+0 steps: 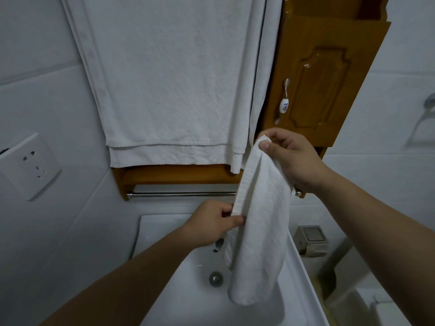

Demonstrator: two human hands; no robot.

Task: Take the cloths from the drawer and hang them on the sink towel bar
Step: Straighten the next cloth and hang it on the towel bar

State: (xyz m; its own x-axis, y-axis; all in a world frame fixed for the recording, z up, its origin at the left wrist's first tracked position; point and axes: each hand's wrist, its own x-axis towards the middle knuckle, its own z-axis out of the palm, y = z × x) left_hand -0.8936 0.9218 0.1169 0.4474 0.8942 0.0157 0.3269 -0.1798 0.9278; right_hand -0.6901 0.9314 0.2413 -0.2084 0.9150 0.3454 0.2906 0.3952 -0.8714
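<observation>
**Inspector:** Location of cloth [260, 222]?

**Assistant:** Not on the bar [183, 194]. Hanging in the air above the sink's [160, 231] back edge, crossing in front of the bar's right end. Not yet draped.

**Inspector:** Grip?

**Assistant:** Right hand [292, 156]: thumb and fingers pinching the top corner, raised high, apparently to let the length drop free. Left hand [209, 222]: thumb and fingers pinching the left hem lower down, judged to be pulling the cloth flat before draping.

**Inspector:** Reason for that position?

**Assistant:** Probably lining up with the bar, set close under the wooden shelf [174, 175], with a big towel [169, 78] hanging just above.

**Inspector:** Risks?

**Assistant:** Tight gap between shelf and bar, so likely bunching if fed through folded. Lower end dangling over the basin. Wetness there impossible to tell.
</observation>
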